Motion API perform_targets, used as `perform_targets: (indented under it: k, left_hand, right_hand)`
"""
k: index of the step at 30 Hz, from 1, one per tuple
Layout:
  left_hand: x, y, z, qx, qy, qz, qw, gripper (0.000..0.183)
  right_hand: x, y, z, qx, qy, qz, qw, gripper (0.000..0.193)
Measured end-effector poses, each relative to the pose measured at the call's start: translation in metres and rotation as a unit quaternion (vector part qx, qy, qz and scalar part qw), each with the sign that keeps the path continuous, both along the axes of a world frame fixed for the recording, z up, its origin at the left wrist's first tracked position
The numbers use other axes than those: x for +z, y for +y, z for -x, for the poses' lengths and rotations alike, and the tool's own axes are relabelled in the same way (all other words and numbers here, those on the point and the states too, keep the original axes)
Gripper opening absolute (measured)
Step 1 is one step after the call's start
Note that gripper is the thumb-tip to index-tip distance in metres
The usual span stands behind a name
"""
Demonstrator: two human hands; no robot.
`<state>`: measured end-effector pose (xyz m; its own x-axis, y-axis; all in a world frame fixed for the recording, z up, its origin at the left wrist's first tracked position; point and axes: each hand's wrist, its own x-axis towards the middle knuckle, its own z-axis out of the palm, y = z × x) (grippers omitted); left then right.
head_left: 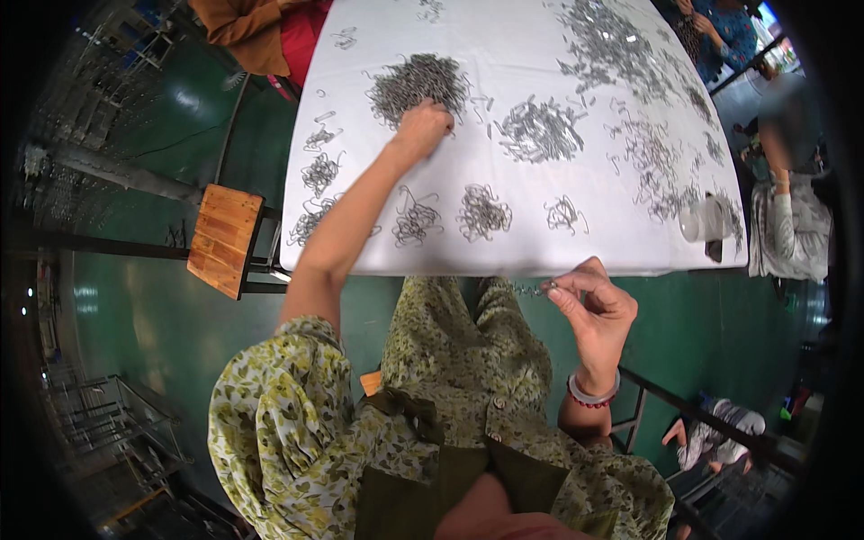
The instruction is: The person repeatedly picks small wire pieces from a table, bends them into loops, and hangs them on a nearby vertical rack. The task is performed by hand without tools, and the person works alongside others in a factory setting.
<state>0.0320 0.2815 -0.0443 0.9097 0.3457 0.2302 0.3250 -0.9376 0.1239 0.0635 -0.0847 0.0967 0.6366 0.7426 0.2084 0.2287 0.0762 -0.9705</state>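
Observation:
My left hand (423, 129) reaches across the table to the near edge of a dense heap of grey wire hooks (407, 83). Its fingers are curled closed, and what lies between them cannot be made out. Just past the table's front edge, my right hand (596, 315) pinches a short bunch of small wire hooks (531, 289) between thumb and fingertips. The bunch sticks out to the left, too small to show how its pieces sit together. Smaller piles of bent hooks (484, 213) lie along the near side, between my hands.
A white-covered table (531, 247) fills the view ahead. On it are a pile of flat metal clips (542, 130), larger scatterings (612, 49), and a clear plastic cup (704, 220) at the right. A wooden stool (223, 236) stands left. Other people sit around the table.

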Motion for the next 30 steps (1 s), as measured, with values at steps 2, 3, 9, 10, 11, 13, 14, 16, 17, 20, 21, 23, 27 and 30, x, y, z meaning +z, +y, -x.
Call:
perform_targets:
  k: [2, 3, 9, 10, 11, 13, 14, 16, 17, 20, 21, 23, 27, 30]
  left_hand:
    - [-0.004, 0.004, -0.002, -0.027, 0.018, -0.040, 0.999, 0.010]
    - [-0.002, 0.004, -0.002, -0.039, 0.027, -0.062, 0.997, 0.009]
    - [0.034, -0.033, 0.014, 0.021, -0.186, 0.025, 0.982, 0.010]
    - [0.030, -0.043, 0.019, 0.005, -0.173, 0.069, 0.982, 0.012]
    - [0.027, -0.055, 0.023, -0.010, -0.159, 0.114, 0.981, 0.013]
    - [0.030, -0.098, 0.034, -0.038, -0.079, 0.184, 0.979, 0.017]
    - [0.030, -0.111, 0.037, -0.034, -0.054, 0.200, 0.978, 0.019]
    - [0.019, -0.116, 0.036, -0.022, -0.064, 0.217, 0.974, 0.017]
    - [0.017, -0.110, 0.035, 0.011, -0.088, 0.216, 0.972, 0.017]
    - [0.010, -0.062, 0.025, 0.113, -0.182, 0.186, 0.959, 0.017]
    - [0.012, -0.049, 0.023, 0.169, -0.153, 0.162, 0.960, 0.017]
    - [-0.006, -0.021, 0.020, 0.155, -0.137, 0.127, 0.970, 0.016]
    - [-0.024, -0.023, 0.007, 0.173, -0.036, 0.055, 0.983, 0.014]
    - [-0.036, -0.033, -0.013, 0.098, -0.082, 0.058, 0.990, 0.016]
  right_hand:
    - [-0.001, -0.002, 0.002, 0.007, -0.010, -0.021, 1.000, 0.015]
    - [-0.003, -0.003, 0.003, 0.009, -0.010, -0.021, 1.000, 0.015]
    - [-0.007, -0.007, 0.017, 0.014, -0.002, -0.046, 0.999, 0.016]
    - [-0.005, -0.007, 0.018, 0.013, -0.002, -0.049, 0.999, 0.016]
    - [-0.004, -0.007, 0.020, 0.011, -0.001, -0.051, 0.999, 0.016]
    - [-0.006, -0.008, 0.020, 0.010, -0.008, -0.057, 0.998, 0.016]
    - [-0.007, -0.008, 0.021, 0.007, -0.011, -0.058, 0.998, 0.016]
    - [-0.009, -0.006, 0.024, -0.005, 0.007, -0.076, 0.997, 0.017]
    - [-0.010, -0.005, 0.026, -0.014, 0.016, -0.085, 0.996, 0.017]
    - [-0.009, -0.003, 0.033, -0.023, 0.063, -0.088, 0.994, 0.018]
    - [-0.008, -0.001, 0.032, -0.022, 0.072, -0.082, 0.994, 0.017]
    - [-0.007, -0.001, 0.035, -0.026, 0.093, -0.066, 0.993, 0.016]
    - [-0.001, -0.005, 0.030, -0.041, 0.045, 0.018, 0.998, 0.013]
    - [-0.001, -0.014, 0.030, -0.075, 0.075, -0.011, 0.994, 0.016]
